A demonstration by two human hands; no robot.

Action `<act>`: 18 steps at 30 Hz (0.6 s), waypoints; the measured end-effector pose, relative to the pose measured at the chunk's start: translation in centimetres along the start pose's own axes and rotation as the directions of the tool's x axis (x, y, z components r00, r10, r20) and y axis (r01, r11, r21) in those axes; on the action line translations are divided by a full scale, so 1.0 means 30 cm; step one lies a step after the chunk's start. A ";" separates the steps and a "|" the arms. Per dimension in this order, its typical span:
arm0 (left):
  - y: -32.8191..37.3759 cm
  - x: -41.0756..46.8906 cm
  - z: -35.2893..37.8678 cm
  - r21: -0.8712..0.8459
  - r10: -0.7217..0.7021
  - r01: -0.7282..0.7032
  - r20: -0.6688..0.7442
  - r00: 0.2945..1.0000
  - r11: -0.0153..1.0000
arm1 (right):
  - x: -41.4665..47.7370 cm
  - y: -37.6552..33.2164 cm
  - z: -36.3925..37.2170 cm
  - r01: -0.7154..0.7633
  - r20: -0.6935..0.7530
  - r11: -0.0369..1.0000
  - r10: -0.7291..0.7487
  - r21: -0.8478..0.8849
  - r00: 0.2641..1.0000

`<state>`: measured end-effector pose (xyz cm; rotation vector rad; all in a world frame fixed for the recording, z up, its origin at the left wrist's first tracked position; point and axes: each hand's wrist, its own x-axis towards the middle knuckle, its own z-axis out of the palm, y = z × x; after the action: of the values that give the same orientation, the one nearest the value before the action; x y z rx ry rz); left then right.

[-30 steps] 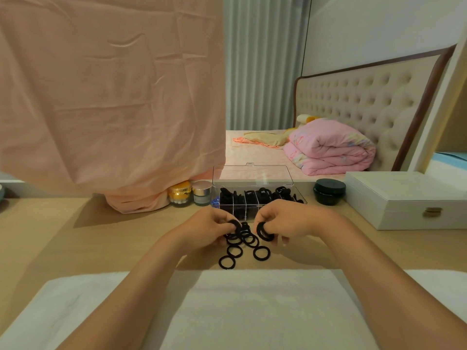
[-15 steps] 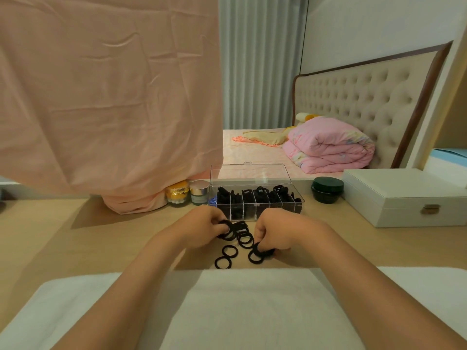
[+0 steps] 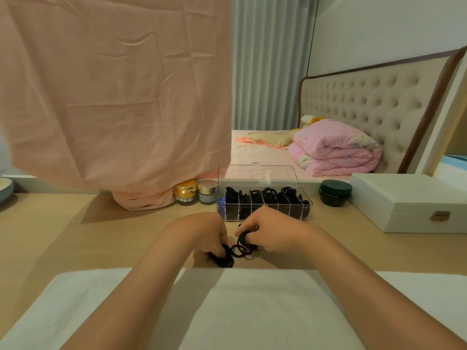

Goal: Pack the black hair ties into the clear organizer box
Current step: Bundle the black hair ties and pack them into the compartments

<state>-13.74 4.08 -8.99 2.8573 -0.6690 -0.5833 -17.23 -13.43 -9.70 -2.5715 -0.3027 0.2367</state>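
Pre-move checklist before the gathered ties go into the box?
1. Organizer box lid open: ok, lid stands upright behind it.
2. Left hand on hair ties: ok, fingers press on the bunch.
3. Right hand holds ties: ok, loops around fingers.
4. Loose ties all gathered: cannot tell, hands hide part of the desk.
5. Free compartment space: cannot tell, compartments look mostly black.
6. Path to box clear: ok.

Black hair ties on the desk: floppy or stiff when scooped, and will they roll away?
The loose hair ties look like thin soft loops lying flat, so probably floppy and light. Flat, overlapping in a clump between left hand and right hand, they seem unlikely to roll, more likely to snag together.
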 end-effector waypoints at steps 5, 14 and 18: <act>-0.016 -0.001 0.001 0.049 0.009 -0.009 -0.003 1.000 0.999 | 0.032 -0.020 0.059 0.052 0.001 0.955 -0.054 -0.293 0.999; -0.110 0.040 0.016 -0.463 -0.042 -0.074 -0.236 0.971 0.883 | 0.027 -0.009 0.034 0.019 -0.076 0.968 -0.039 -0.250 0.996; -0.089 0.048 0.042 -0.653 -0.055 -0.146 -0.278 0.959 0.743 | 0.016 -0.024 0.011 0.044 -0.232 0.978 0.005 0.205 0.973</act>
<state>-12.01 5.74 -11.22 2.1653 -0.3697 -0.3052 -16.96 -12.56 -9.65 -2.3568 -0.2041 -0.0382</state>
